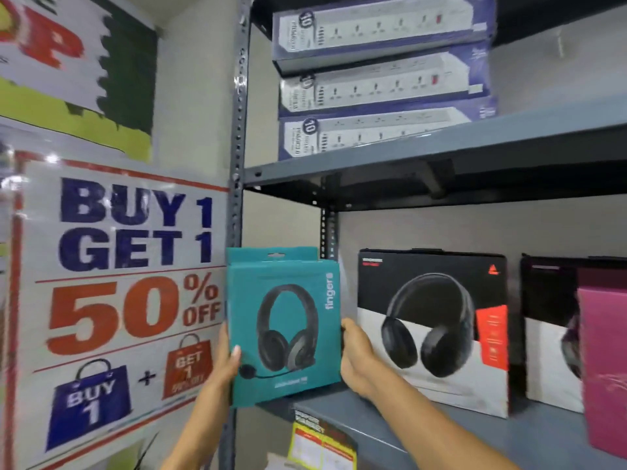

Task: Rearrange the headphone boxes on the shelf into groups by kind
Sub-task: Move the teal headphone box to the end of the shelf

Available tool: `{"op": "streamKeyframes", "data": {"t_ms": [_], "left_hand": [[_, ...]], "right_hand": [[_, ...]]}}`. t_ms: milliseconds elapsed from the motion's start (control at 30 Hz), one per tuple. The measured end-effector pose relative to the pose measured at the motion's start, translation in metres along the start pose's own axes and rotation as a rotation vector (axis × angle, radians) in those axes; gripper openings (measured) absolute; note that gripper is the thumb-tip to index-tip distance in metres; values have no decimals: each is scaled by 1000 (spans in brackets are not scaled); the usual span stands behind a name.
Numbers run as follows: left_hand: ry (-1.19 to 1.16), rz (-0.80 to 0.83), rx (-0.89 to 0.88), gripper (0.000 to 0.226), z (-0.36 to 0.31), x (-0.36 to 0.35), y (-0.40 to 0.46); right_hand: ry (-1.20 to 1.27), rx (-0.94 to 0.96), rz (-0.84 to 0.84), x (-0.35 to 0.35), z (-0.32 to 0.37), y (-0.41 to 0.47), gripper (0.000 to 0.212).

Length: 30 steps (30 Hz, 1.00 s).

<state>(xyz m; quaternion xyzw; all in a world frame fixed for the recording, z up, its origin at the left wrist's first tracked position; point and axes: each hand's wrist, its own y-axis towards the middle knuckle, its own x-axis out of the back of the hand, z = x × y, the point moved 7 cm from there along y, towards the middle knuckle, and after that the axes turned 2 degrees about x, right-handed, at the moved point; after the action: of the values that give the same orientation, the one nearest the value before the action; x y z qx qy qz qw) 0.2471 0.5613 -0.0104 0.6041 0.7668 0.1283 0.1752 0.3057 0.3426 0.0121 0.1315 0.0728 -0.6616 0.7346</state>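
Observation:
A teal headphone box [288, 290] with a pictured black headset is upright at the left end of the grey shelf [441, 432]. My left hand [225, 359] grips its left edge and my right hand [356, 357] grips its right edge. A second teal box stands directly behind it, its top showing above. To the right stands a black-and-white headphone box [437, 330]. Further right is another black-and-white box [548, 330], partly hidden by a magenta box [604, 368] at the frame's right edge.
A perforated metal upright [237, 130] runs along the shelf's left side. The upper shelf [441, 144] carries three stacked power-strip boxes [383, 86]. A sale poster [129, 283] covers the left wall. Yellow and red price tags [322, 442] hang on the shelf's front edge.

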Motion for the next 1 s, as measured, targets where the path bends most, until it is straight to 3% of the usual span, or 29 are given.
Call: {"op": "streamKeyframes", "data": {"t_ms": [133,233,400,700,800,867,933,1000], "left_hand": [[-123,-8,144,45,15,-26,29],[-119,113,105,40,13,-49,12],[-111,132,147,57,20,-58,35],[-123,128,179,57,25,-60,42],[-118,87,86,54,17,-59,29],[-128,-30,-46,58,5,-63,12],[-87,-185,-222,64,-14,-69,-12],[-68,-208,-392,62,-40,-106,-42]], "right_hand": [[-59,37,-83,20,-9,26,40],[-100,80,-146,35,-8,33,41],[-140,114,-199,45,-9,37,47],[-220,42,-220,42,-12,19,55],[-433,42,-275,51,-8,4,56],[-572,76,-302,67,1,-14,48],[-568,128,-267,80,12,-36,42],[-510,239,-256,105,36,-68,37]]}}
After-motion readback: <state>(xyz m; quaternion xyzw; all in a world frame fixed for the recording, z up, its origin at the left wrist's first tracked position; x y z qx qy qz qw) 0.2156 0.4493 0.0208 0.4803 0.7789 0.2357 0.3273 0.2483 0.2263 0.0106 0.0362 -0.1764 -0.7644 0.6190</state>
